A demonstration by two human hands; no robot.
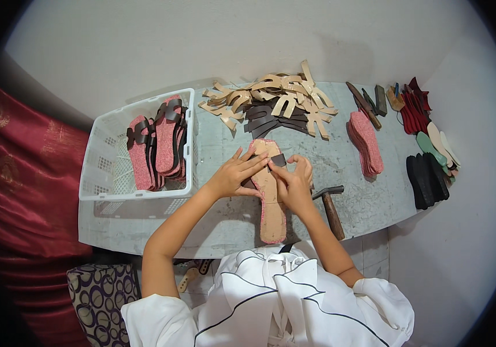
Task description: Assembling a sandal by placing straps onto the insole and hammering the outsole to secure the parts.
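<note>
A sandal insole (273,217) lies with its tan underside up and its pink speckled edge showing, heel toward me. A dark brown strap (278,159) is folded over its right edge; more of it shows at the left edge. My left hand (237,173) holds the insole from the left, fingers laid across its front part and thumb near the waist. On the other side my right hand (294,182) is closed at the strap, thumb and finger pressing on the folded end. Its other fingers are curled, and what is beneath them is hidden.
A white basket (138,196) with strapped pink sandals stands left. Tan and dark brown straps (282,95) are heaped at the back. A hammer (333,214) lies right of my hand, near stacked pink insoles (364,144), knives (364,105) and black soles (424,180).
</note>
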